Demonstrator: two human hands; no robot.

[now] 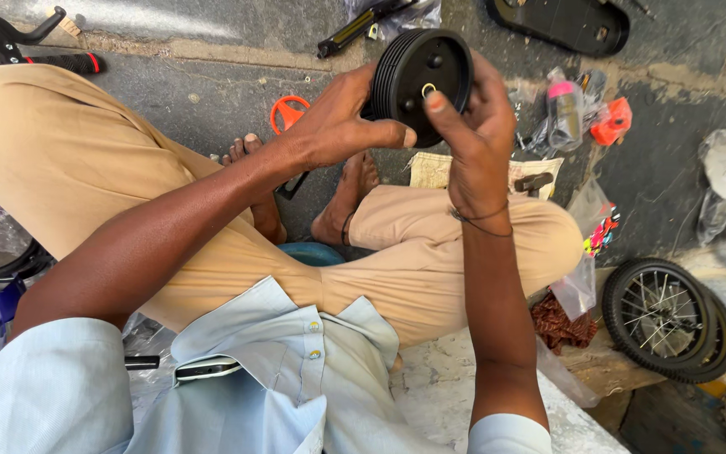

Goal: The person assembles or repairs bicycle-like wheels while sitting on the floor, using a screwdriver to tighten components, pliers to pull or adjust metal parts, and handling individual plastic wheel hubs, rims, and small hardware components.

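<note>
At upper centre of the frame, we see a black wheel (420, 74), small, ribbed at the rim and solid-faced, held up in the air between both hands. Our left hand (342, 126) clasps the wheel's left edge, thumb laid across the lower face and fingers hidden behind. Our right hand (472, 126) wraps the right edge, its thumb pressing a small metal ring (428, 87) against the hub. Neither hand is spread; both are closed on the wheel.

Below the wheel lie crossed legs and bare feet (355, 189) on grey pavement. An orange part (287, 111) sits left of the hands, a pink-capped bottle (563, 109) among plastic bags to the right, a hammer (535, 182) on paper nearby, and two spoked wheels (670, 319) at lower right.

We judge the main risk to be the ring. It is small, it is held only by thumb pressure, and we cannot tell whether it is seated. A slip of the thumb could let it spring or drop into the clutter, where it would be hard to find. A loosened clasp could likewise let the wheel fall onto the feet directly beneath.
</note>
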